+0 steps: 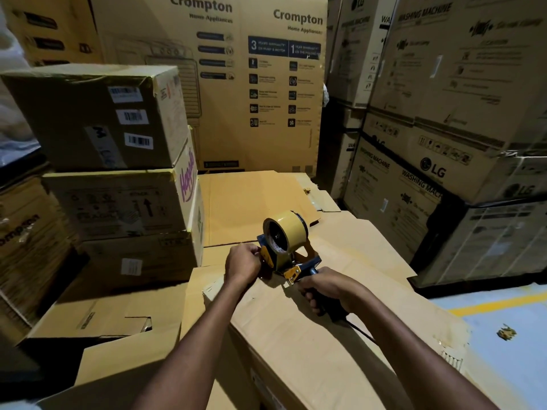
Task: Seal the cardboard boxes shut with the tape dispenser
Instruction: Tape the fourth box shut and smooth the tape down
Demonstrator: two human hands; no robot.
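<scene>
A tape dispenser point(285, 247) with a yellow-brown tape roll stands on the far end of a long cardboard box point(319, 329) in front of me. My right hand point(322, 290) grips its dark handle at the near side. My left hand point(243, 261) is at the dispenser's front end, its fingers curled at the tape's edge beside the yellow guard; whether they pinch the tape is hard to tell. The box's top flaps lie closed under the dispenser.
Flattened cardboard sheets point(254, 202) lie beyond the box. A stack of three cartons point(118, 161) stands at the left. Large Crompton point(251, 84) and LG washing machine cartons point(444, 113) wall the back and right. Grey floor with a yellow line point(503, 303) shows at right.
</scene>
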